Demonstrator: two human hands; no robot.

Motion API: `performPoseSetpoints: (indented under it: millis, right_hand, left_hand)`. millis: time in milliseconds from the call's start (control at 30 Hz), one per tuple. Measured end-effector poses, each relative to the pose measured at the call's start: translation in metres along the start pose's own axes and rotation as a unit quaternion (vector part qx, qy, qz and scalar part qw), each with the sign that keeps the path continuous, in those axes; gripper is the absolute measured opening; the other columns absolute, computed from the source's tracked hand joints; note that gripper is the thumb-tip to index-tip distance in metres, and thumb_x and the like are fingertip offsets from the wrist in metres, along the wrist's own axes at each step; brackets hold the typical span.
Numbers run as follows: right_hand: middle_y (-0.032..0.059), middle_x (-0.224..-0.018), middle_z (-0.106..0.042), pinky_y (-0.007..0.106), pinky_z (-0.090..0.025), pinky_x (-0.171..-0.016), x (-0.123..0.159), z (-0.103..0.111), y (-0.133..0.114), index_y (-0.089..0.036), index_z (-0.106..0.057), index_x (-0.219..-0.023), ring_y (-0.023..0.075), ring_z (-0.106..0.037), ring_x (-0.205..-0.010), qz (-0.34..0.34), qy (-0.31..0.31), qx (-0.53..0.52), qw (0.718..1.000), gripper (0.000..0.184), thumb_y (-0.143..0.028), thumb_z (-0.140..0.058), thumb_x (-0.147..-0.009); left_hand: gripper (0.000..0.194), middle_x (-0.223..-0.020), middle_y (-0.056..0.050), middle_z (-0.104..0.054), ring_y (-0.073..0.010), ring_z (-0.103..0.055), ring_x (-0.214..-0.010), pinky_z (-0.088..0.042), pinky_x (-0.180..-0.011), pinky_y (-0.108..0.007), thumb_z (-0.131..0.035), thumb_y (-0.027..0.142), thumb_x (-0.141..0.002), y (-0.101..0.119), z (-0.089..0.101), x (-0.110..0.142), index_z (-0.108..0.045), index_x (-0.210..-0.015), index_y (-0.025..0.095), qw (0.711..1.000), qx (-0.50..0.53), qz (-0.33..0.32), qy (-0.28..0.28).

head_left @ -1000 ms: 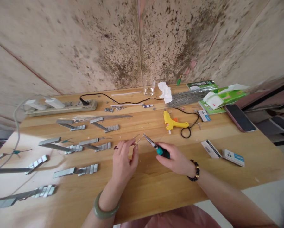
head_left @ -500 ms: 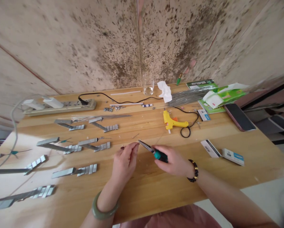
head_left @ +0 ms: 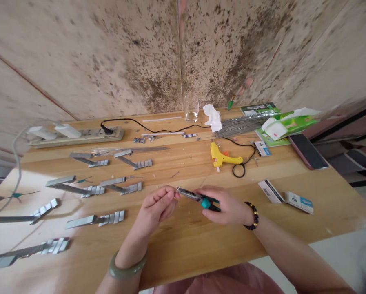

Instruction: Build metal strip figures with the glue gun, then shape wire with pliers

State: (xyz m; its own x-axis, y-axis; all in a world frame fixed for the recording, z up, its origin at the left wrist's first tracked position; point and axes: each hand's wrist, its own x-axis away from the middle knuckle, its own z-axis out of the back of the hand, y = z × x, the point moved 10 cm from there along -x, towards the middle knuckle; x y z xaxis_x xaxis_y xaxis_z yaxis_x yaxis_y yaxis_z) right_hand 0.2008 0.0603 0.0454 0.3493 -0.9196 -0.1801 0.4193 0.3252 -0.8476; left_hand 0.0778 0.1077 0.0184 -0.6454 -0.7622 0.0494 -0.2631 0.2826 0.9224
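Note:
My right hand (head_left: 227, 205) is closed round the green and black handles of long-nose pliers (head_left: 192, 196), whose tip points left. Thumb and fingers of my left hand (head_left: 160, 204) pinch a tiny, thin piece of metal wire (head_left: 178, 189) right at the pliers' tip. Most of that wire is hidden by the fingers, and I cannot tell whether the jaws grip it. Both hands are above the wooden table (head_left: 183, 249), near its front edge. A short loose bit of wire (head_left: 174, 174) lies just beyond the tip.
Folded grey metallic strips (head_left: 112, 218) lie in rows at left. Behind are a power strip (head_left: 87, 136), a glass (head_left: 191, 112) and a bundle of wires (head_left: 244, 125). A yellow glue gun (head_left: 224, 157), small boxes (head_left: 299, 202) and a phone (head_left: 308, 151) lie at right.
The pliers have turned so their jaws lie flatter, and a bit of wire now shows at the tip. My left hand has shifted slightly left, my right hand slightly right.

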Motion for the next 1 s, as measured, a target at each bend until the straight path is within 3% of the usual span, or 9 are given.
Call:
performPoseSetpoints:
  millis: [200,300,467,567,633,700,933,1000]
  right_hand:
    - [0.0062,-0.099,-0.067,0.029,-0.050,-0.078,-0.001,0.000,-0.009,-0.017,-0.060,-0.120,0.0174,-0.063,-0.085,0.031,-0.053,-0.041,0.997,0.045,-0.020,-0.060,-0.075]
    - [0.0076,-0.102,-0.067,0.031,-0.050,-0.081,-0.001,0.001,-0.008,-0.016,-0.059,-0.121,0.0183,-0.063,-0.089,0.027,-0.047,-0.048,0.997,0.045,-0.022,-0.061,-0.076]
    - [0.0116,-0.116,-0.064,0.034,-0.048,-0.089,0.000,0.007,0.005,-0.015,-0.056,-0.123,0.0216,-0.061,-0.104,-0.021,0.008,-0.012,1.000,0.047,-0.020,-0.060,-0.077]
    - [0.0121,-0.113,-0.065,0.035,-0.049,-0.089,-0.001,0.007,0.006,-0.014,-0.056,-0.123,0.0217,-0.062,-0.101,-0.024,0.018,0.012,0.999,0.046,-0.020,-0.059,-0.077]
    - [0.0118,-0.110,-0.065,0.035,-0.049,-0.087,-0.002,0.006,0.004,-0.014,-0.056,-0.123,0.0215,-0.062,-0.098,-0.018,0.019,0.024,0.999,0.046,-0.019,-0.058,-0.077]
    - [0.0115,-0.108,-0.065,0.035,-0.049,-0.087,-0.002,0.006,0.003,-0.014,-0.055,-0.123,0.0215,-0.062,-0.097,-0.013,0.021,0.035,0.999,0.046,-0.018,-0.058,-0.078]
    - [0.0098,-0.109,-0.065,0.035,-0.049,-0.088,-0.001,0.006,-0.002,-0.018,-0.054,-0.124,0.0215,-0.061,-0.099,0.006,0.030,0.060,0.998,0.045,-0.017,-0.057,-0.079]
    - [0.0096,-0.109,-0.065,0.034,-0.049,-0.088,-0.001,0.006,-0.003,-0.018,-0.053,-0.124,0.0211,-0.061,-0.099,0.008,0.029,0.063,0.998,0.045,-0.017,-0.057,-0.079]
  left_hand:
    - [0.022,-0.034,0.013,-0.022,-0.0025,-0.014,-0.029,-0.019,-0.040,-0.020,-0.053,0.032,-0.089,-0.006,-0.019,0.003,-0.063,-0.079,0.015,0.989,0.126,0.038,-0.062]
    - [0.022,-0.034,0.012,-0.026,-0.0029,-0.017,-0.030,-0.021,-0.041,-0.019,-0.054,0.034,-0.089,-0.005,-0.016,0.000,-0.063,-0.081,0.015,0.994,0.103,0.017,-0.042]
    - [0.020,-0.042,0.008,-0.043,-0.0070,-0.037,-0.038,-0.032,-0.045,-0.021,-0.051,0.034,-0.091,0.015,0.012,0.000,-0.061,-0.088,0.017,0.989,-0.061,-0.083,0.104]
    - [0.016,-0.050,0.005,-0.052,-0.0084,-0.048,-0.048,-0.039,-0.054,-0.022,-0.051,0.027,-0.091,0.035,0.015,0.009,-0.063,-0.092,0.017,0.935,-0.278,-0.138,0.173]
    - [0.015,-0.052,0.005,-0.053,-0.0079,-0.050,-0.049,-0.040,-0.055,-0.020,-0.050,0.022,-0.090,0.044,0.006,0.012,-0.063,-0.094,0.017,0.887,-0.391,-0.171,0.179]
    - [0.016,-0.052,0.006,-0.053,-0.0073,-0.049,-0.047,-0.039,-0.052,-0.019,-0.048,0.019,-0.090,0.048,-0.003,0.014,-0.063,-0.095,0.016,0.857,-0.446,-0.193,0.173]
    - [0.019,-0.051,0.005,-0.052,-0.0080,-0.050,-0.045,-0.040,-0.049,-0.019,-0.044,0.021,-0.092,0.048,-0.007,0.014,-0.062,-0.095,0.016,0.846,-0.469,-0.200,0.154]
    - [0.018,-0.052,0.004,-0.054,-0.0086,-0.051,-0.046,-0.041,-0.050,-0.019,-0.045,0.021,-0.092,0.050,-0.009,0.015,-0.062,-0.095,0.017,0.831,-0.491,-0.212,0.152]
